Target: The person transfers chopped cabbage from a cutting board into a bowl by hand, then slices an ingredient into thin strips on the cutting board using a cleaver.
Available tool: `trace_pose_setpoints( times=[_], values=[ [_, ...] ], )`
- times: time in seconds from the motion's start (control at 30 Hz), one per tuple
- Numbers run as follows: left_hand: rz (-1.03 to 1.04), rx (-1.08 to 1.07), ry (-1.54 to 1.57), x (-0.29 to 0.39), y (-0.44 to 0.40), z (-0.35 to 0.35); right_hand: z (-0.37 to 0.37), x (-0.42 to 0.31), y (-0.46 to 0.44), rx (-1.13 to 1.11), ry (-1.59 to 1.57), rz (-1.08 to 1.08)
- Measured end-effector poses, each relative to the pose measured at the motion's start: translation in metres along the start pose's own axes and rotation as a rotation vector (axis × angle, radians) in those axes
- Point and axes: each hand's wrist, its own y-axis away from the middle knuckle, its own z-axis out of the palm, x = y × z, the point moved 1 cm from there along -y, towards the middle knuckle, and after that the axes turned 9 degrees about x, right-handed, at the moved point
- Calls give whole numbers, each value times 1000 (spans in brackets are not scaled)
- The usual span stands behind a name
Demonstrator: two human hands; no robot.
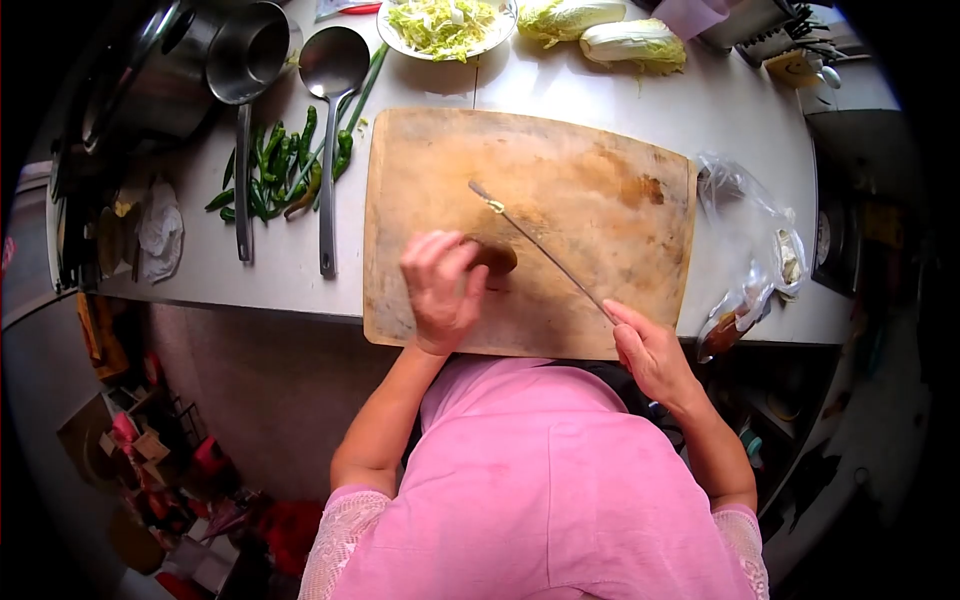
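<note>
My right hand (648, 352) is wrapped around the near end of a kitchen knife (555, 260), seen almost edge-on as a thin dark line. The knife slants over the wooden cutting board (420, 150), its tip toward the far left. A small yellow-green scrap (495, 206) clings near that tip. Left of the blade, my left hand (440, 285) hovers over the board, slightly blurred, with its fingers bent and the thumb apart from them. Beside the fingertips is a dark brown rounded patch (497, 258); I cannot tell whether it is an object or a shadow.
Green chili peppers (275, 165), a ladle (243, 130) and a skimmer (328, 150) lie left of the board, near a large pot (155, 80). Behind it are a bowl of shredded cabbage (440, 50) and napa cabbages (630, 45). A plastic bag (750, 230) lies at right.
</note>
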Motion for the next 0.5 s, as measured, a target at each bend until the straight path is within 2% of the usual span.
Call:
trace_pose_setpoints(
  times=[0.07, 0.1, 0.17, 0.2, 0.27, 0.4, 0.5],
  values=[
    [-13, 143, -15, 13, -28, -15, -6, -11, 1, -15, 81, 45],
    [-10, 144, -21, 17, -44, -23, -7, -12, 2, 29, 123, -18],
    [174, -45, 7, 22, -72, -35, -9, -12, 2, 72, 204, -88],
    [176, -40, 1, 19, -79, -39, -10, -12, 3, 70, 204, -95],
    [314, -272, -16, 14, -86, -43, -12, -12, 5, 96, 373, -193],
    [220, -308, 159, 10, -84, -60, -12, -9, 5, 51, 319, -227],
    [-55, -97, 230, -11, -72, -96, -10, -7, 6, -17, 299, -229]
  ],
)
